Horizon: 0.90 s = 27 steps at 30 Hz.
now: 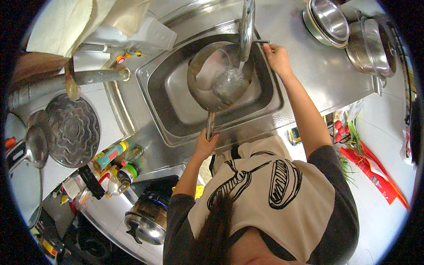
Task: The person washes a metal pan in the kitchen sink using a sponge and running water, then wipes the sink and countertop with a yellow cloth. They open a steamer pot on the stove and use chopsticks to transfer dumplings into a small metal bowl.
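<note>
My left hand (pixel 204 145) is closed around the metal handle (pixel 210 124) of a round metal wok (pixel 202 96). The wok is over the stainless steel sink basin (pixel 180 102), with water pooled inside it. From the chrome faucet (pixel 245 29) a stream of water (pixel 241 66) falls into the wok and churns the surface. Beyond the sink's right rim is my right hand (pixel 277 59), fingers curled, right at the tip of the thin faucet lever (pixel 261 41). Whether those fingers grip the lever is unclear.
Nested metal bowls (pixel 331 20) and a lidded steel pot (pixel 366 46) stand on the right counter. At left are a dark round metal lid or tray (pixel 73 131), a ladle (pixel 36 145) and several bottles (pixel 112 154). A kettle (pixel 147 218) sits lower left. Paper towels (pixel 61 26) hang upper left.
</note>
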Tool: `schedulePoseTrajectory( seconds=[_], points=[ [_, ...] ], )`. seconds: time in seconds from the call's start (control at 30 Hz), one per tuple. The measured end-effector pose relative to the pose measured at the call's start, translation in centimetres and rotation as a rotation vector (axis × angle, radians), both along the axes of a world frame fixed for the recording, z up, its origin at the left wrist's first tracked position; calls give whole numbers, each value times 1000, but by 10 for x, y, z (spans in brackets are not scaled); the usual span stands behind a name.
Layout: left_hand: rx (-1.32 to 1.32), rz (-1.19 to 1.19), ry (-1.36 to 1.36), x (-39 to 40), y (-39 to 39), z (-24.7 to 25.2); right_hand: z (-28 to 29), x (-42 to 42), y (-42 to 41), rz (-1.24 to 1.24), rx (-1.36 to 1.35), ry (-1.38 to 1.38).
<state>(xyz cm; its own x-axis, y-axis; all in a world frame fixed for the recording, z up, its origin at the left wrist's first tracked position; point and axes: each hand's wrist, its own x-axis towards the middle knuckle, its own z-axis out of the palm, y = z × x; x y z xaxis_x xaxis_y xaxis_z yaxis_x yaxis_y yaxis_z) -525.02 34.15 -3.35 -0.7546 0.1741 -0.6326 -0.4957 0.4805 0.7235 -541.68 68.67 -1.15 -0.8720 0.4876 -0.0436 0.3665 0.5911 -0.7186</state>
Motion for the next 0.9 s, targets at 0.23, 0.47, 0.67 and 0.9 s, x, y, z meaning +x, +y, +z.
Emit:
schedulePoseTrajectory(
  seconds=[0.23,0.47,0.67,0.9],
  points=[
    [-159,-11,232,-10,-3,19,-3,-10,9,1,47,-45],
    [-233,154,384,-15,0,36,-12,-22,29,1,12,49],
    [-389,206,502,-13,-6,31,9,-25,25,-7,-4,-113],
    [-396,379,570,-9,10,31,-29,18,-7,197,-244,-81]
  ],
)
